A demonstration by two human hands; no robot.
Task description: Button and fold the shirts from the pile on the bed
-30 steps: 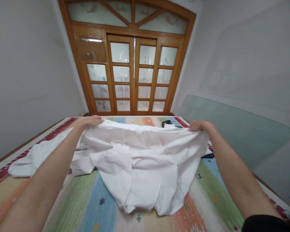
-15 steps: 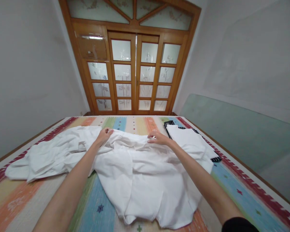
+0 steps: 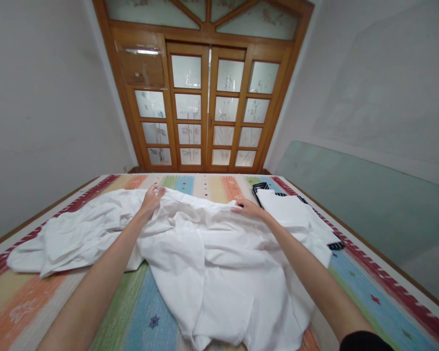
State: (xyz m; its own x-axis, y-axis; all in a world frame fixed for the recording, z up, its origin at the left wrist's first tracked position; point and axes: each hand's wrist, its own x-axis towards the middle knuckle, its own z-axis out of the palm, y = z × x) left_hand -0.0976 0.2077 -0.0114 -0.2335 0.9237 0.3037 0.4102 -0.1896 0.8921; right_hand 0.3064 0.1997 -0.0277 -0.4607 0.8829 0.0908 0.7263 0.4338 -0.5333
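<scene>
A white garment (image 3: pixel 227 273), its exact kind unclear, is spread over a striped bed cover with its lower part toward me. My left hand (image 3: pixel 153 198) pinches the left end of its far edge. At the right end of that edge, my right hand (image 3: pixel 248 208) has its fingers closed on the fabric. The edge runs fairly straight between the two hands, and the cloth below it is wrinkled. Beside my left forearm lies more crumpled white cloth (image 3: pixel 76 234); whether it is a separate piece I cannot tell.
Folded white cloth (image 3: pixel 283 207) lies at the right on a black-and-white striped piece (image 3: pixel 260 186). The multicoloured cover (image 3: pixel 153 297) spreads over the bed. A pale green panel (image 3: pixel 358 195) leans along the right wall. Wooden doors with glass panes (image 3: pixel 205 112) stand beyond the bed.
My hands have moved apart, the left one leftward and slightly away, the right one rightward. The garment's far edge is now stretched straighter. The view has shifted slightly.
</scene>
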